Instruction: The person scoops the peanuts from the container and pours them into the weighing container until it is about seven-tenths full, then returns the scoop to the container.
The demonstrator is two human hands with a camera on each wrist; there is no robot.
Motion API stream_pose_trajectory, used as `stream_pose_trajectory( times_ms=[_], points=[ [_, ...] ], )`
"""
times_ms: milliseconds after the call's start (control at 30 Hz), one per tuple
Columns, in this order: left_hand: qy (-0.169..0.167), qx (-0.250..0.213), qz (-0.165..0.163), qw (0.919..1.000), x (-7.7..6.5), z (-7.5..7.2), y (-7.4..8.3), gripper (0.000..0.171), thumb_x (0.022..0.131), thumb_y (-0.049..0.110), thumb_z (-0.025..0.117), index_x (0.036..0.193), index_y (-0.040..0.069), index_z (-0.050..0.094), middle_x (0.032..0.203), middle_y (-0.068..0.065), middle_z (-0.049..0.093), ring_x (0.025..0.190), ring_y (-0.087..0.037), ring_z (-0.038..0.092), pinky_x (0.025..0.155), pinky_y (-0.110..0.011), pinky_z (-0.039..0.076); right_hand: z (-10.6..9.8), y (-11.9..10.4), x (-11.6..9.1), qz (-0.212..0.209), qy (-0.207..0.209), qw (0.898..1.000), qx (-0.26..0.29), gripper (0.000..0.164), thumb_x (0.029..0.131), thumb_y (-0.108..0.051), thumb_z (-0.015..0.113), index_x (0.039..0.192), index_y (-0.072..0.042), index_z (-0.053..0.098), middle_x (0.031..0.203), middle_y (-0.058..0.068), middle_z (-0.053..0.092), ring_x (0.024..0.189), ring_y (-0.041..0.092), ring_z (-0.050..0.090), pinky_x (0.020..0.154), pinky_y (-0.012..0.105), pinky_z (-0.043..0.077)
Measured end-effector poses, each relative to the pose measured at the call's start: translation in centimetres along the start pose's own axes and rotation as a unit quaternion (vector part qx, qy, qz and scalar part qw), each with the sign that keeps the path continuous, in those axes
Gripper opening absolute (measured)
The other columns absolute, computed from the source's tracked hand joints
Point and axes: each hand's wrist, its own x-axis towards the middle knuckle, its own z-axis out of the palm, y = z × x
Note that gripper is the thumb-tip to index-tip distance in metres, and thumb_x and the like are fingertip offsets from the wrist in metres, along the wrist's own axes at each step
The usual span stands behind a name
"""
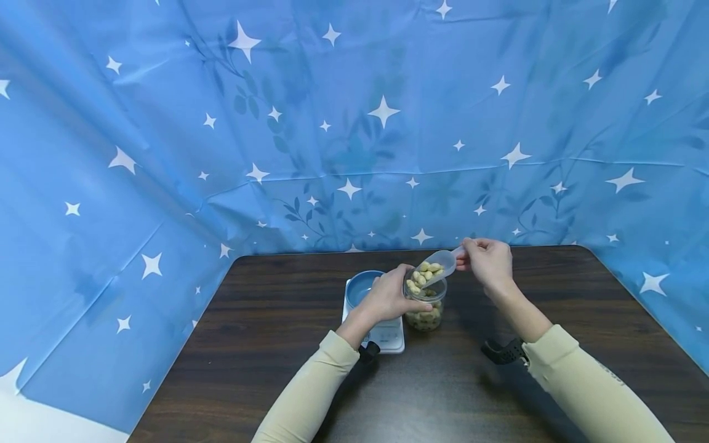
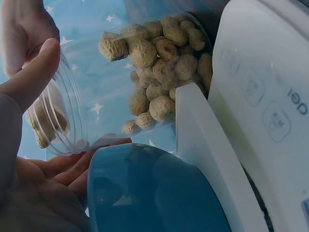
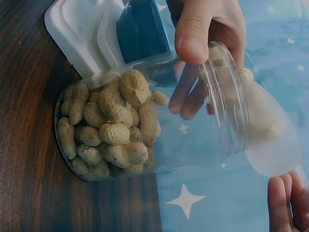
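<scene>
A clear plastic jar (image 1: 424, 315) stands on the table, its lower part filled with unshelled peanuts (image 3: 116, 125). My left hand (image 1: 390, 292) grips the jar near its threaded neck, thumb on one side and fingers round the other. In the head view my right hand (image 1: 488, 263) pinches the handle of a translucent scoop (image 1: 449, 261) to the right of the jar. Several peanuts lie in the scoop, which slopes down to the left over the jar's mouth. The right wrist view shows the scoop (image 3: 275, 140) reaching into the mouth, with the right fingertips at its edge.
Just left of the jar is a white kitchen scale (image 1: 391, 339) with a blue bowl (image 1: 359, 285) on it, partly behind the left hand. The dark wooden table (image 1: 249, 369) ends at a blue star-patterned curtain (image 1: 354, 135).
</scene>
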Motion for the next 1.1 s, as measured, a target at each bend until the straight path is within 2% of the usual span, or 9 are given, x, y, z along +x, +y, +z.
stream_pose_trajectory(
  times_ms=[233,367,600,900,1100],
  points=[
    [-0.003,0.003,-0.005,1.0,-0.1,-0.1,-0.3,0.086,0.08,0.053,0.086,0.146,0.012,0.049,0.132,-0.002,0.063,0.117,-0.017,0.06,0.1,-0.044,0.046,0.0,0.3,0.0,0.013,0.006,1.0,0.02,0.038,0.108,-0.018,0.051,0.116,0.017,0.064,0.075,0.0,0.072,0.07,0.01,0.072,0.069,0.029,0.059],
    [-0.002,0.006,-0.002,1.0,-0.1,0.0,-0.5,0.086,0.08,0.054,0.085,0.147,0.013,0.05,0.132,0.0,0.063,0.116,-0.016,0.06,0.101,-0.044,0.045,0.0,0.5,0.0,0.008,0.008,0.999,0.031,0.037,0.108,-0.018,0.053,0.116,0.016,0.064,0.075,0.0,0.072,0.07,0.01,0.072,0.07,0.029,0.059],
    [-0.008,-0.004,0.006,0.9999,-0.3,0.0,-0.7,0.087,0.083,0.053,0.084,0.151,0.013,0.046,0.136,0.0,0.062,0.118,-0.013,0.06,0.098,-0.037,0.048,0.1,0.9,-0.3,-0.002,0.021,0.998,0.053,0.035,0.106,-0.02,0.058,0.114,0.013,0.065,0.075,0.0,0.073,0.068,0.009,0.072,0.069,0.03,0.06],
    [-0.008,0.006,0.018,0.9998,-0.1,0.1,-0.6,0.088,0.083,0.055,0.082,0.152,0.014,0.045,0.136,0.0,0.062,0.118,-0.012,0.059,0.099,-0.036,0.048,-0.1,1.1,-0.4,-0.016,0.025,0.994,0.103,0.027,0.104,-0.017,0.062,0.108,0.009,0.064,0.077,0.004,0.074,0.067,0.012,0.072,0.067,0.028,0.059],
    [-0.005,-0.002,0.013,0.9999,-0.3,0.2,-0.6,0.091,0.083,0.054,0.083,0.155,0.013,0.043,0.14,-0.002,0.06,0.123,-0.014,0.058,0.1,-0.036,0.048,-0.2,1.2,-0.4,-0.015,0.018,0.996,0.091,0.026,0.105,-0.018,0.061,0.11,0.007,0.062,0.078,0.002,0.074,0.068,0.011,0.072,0.068,0.028,0.059]
  ],
)
